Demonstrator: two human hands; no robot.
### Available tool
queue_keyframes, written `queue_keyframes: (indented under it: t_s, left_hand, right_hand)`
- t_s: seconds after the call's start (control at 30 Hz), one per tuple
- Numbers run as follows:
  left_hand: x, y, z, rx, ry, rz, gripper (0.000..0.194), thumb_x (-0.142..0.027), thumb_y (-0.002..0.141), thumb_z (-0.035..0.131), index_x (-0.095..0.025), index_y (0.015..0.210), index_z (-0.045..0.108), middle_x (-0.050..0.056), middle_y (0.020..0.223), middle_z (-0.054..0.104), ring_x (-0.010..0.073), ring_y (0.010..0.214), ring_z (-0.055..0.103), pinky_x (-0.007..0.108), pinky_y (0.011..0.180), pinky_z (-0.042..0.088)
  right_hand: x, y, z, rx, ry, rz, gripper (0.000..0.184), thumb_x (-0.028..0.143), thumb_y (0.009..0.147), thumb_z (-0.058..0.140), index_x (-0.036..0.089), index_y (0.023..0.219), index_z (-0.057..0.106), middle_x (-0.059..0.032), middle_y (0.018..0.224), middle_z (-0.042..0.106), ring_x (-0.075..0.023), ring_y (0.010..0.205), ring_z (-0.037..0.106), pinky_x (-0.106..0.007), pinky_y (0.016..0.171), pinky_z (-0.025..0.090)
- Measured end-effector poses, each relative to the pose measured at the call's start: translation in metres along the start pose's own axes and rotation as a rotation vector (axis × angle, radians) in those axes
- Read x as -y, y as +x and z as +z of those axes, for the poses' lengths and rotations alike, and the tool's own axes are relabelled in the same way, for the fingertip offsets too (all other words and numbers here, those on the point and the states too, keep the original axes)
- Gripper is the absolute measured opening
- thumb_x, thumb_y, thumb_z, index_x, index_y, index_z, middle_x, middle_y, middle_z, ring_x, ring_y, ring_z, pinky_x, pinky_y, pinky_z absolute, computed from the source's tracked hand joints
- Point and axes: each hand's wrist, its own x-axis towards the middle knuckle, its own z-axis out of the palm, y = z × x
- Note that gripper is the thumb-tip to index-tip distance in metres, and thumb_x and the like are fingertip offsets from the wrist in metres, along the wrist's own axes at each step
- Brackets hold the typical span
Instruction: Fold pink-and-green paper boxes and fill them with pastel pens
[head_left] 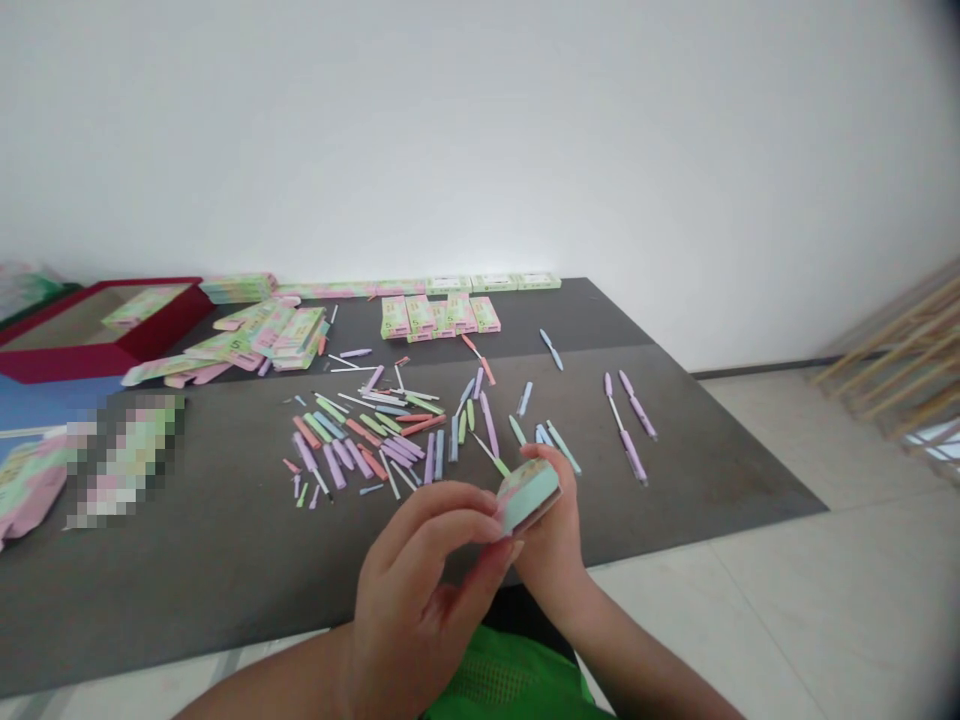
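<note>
My left hand [427,580] pinches one edge of a small pastel cardboard box [531,492] between thumb and fingers. Behind the box, my right hand [555,530] wraps round its other side. The box is tilted, its pale green end turned toward me, with a dark gap along the lower edge; its contents are hidden. Just beyond my hands lies a loose spread of purple, green, blue and red pen barrels [360,445] with white refills [390,475]. Purple pens [636,405] lie to the right, and a blue pen [551,349] lies farther back.
Several boxes [439,316] sit in a group at the back of the dark table [247,560]. More boxes line the wall. Flat cartons [255,335] are heaped at the left, beside a dark red bin [176,320]. A wooden rack [892,360] stands at the far right.
</note>
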Motion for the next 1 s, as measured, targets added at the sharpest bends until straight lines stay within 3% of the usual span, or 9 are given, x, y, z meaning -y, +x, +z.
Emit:
queue_keyframes:
  t_s: [0.17, 0.47, 0.6, 0.7, 0.87, 1.0]
  left_hand:
    - [-0.002, 0.004, -0.003, 0.099, 0.075, -0.067, 0.03, -0.014, 0.085, 0.061, -0.022, 0.114, 0.056, 0.001, 0.11, 0.062, 0.0095, 0.105, 0.058, 0.016, 0.094, 0.045]
    - [0.006, 0.007, 0.003, 0.062, 0.13, -0.094, 0.019, -0.01, 0.084, 0.06, -0.023, 0.098, 0.058, -0.002, 0.088, 0.061, 0.0086, 0.081, 0.06, 0.017, 0.076, 0.049]
    - [0.006, 0.007, 0.003, 0.105, -0.053, -0.292, 0.027, -0.017, 0.084, 0.061, -0.025, 0.11, 0.056, 0.001, 0.1, 0.065, 0.0128, 0.092, 0.063, 0.024, 0.084, 0.051]
    - [0.008, 0.01, 0.005, 0.164, -0.198, -0.431, 0.024, -0.022, 0.085, 0.06, -0.024, 0.109, 0.059, 0.003, 0.102, 0.066, 0.0152, 0.094, 0.064, 0.026, 0.083, 0.051]
    - [0.022, 0.016, 0.012, 0.07, -0.244, -0.529, 0.003, -0.016, 0.08, 0.063, -0.019, 0.081, 0.06, -0.002, 0.077, 0.063, 0.0126, 0.075, 0.06, 0.022, 0.069, 0.049]
    - [0.036, 0.016, 0.007, 0.17, -0.558, -0.532, 0.02, -0.028, 0.082, 0.065, -0.019, 0.1, 0.067, 0.004, 0.097, 0.068, 0.0177, 0.092, 0.064, 0.027, 0.082, 0.052]
  right_hand:
    - [-0.001, -0.002, 0.002, -0.018, 0.016, 0.01, 0.057, 0.026, 0.067, 0.068, 0.021, 0.118, 0.044, -0.0061, 0.096, 0.057, -0.0242, 0.095, 0.059, -0.039, 0.079, 0.052]
    - [-0.006, 0.003, 0.003, -0.1, -0.042, -0.152, 0.049, 0.023, 0.071, 0.065, 0.022, 0.115, 0.044, -0.008, 0.108, 0.054, -0.0235, 0.101, 0.055, -0.043, 0.088, 0.048]
    - [-0.004, 0.002, 0.005, -0.038, -0.044, -0.078, 0.047, 0.024, 0.071, 0.064, 0.022, 0.113, 0.043, -0.0059, 0.102, 0.054, -0.0222, 0.095, 0.057, -0.04, 0.083, 0.05]
    - [-0.002, 0.003, 0.005, -0.063, -0.109, -0.106, 0.048, 0.024, 0.071, 0.064, 0.021, 0.114, 0.043, -0.0074, 0.104, 0.054, -0.0234, 0.097, 0.056, -0.041, 0.083, 0.049]
    - [0.001, 0.006, 0.004, -0.043, -0.243, -0.174, 0.042, 0.017, 0.073, 0.059, 0.02, 0.112, 0.045, -0.009, 0.107, 0.055, -0.0256, 0.104, 0.053, -0.048, 0.093, 0.043]
    - [0.007, 0.01, 0.003, 0.055, -0.169, -0.025, 0.041, 0.024, 0.072, 0.066, 0.02, 0.109, 0.049, -0.0067, 0.1, 0.057, -0.024, 0.093, 0.056, -0.04, 0.081, 0.049]
